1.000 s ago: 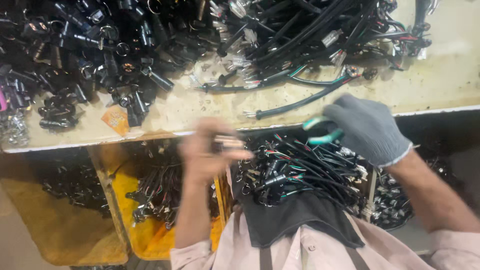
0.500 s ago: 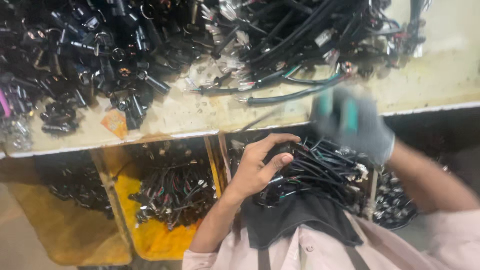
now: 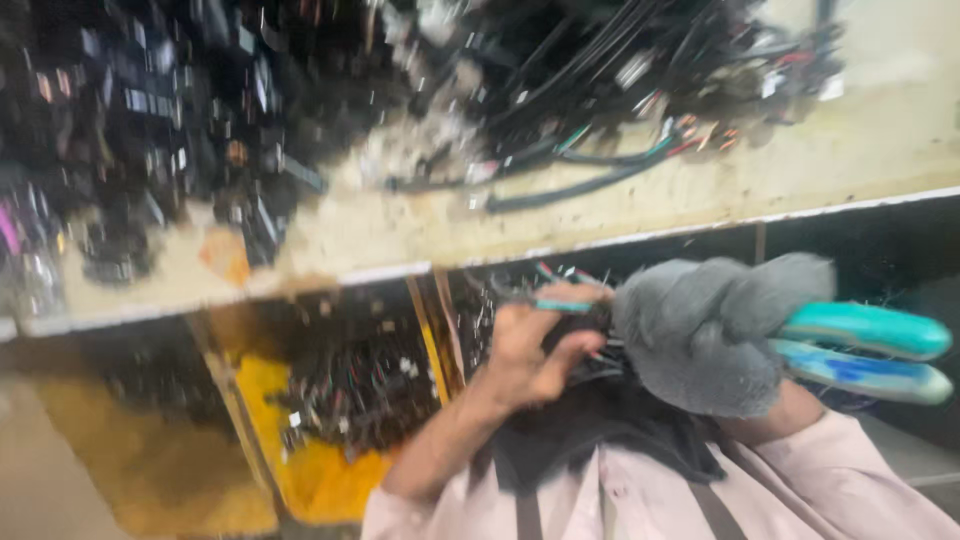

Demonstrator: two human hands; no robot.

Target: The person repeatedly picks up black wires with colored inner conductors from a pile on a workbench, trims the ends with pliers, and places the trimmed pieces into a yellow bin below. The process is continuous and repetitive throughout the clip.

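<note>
Below the bench edge, the bare left hand pinches a thin wire; the gloved right hand grips teal-handled pliers, jaws hidden; trimming seems underway, needing steadiness.

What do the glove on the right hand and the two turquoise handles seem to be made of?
The glove looks like grey knitted fabric: its surface is matt and fuzzy, though the picture is blurred. The turquoise handles seem to be smooth plastic or rubber grips, since they show a soft sheen; which of the two, I cannot tell.
</note>
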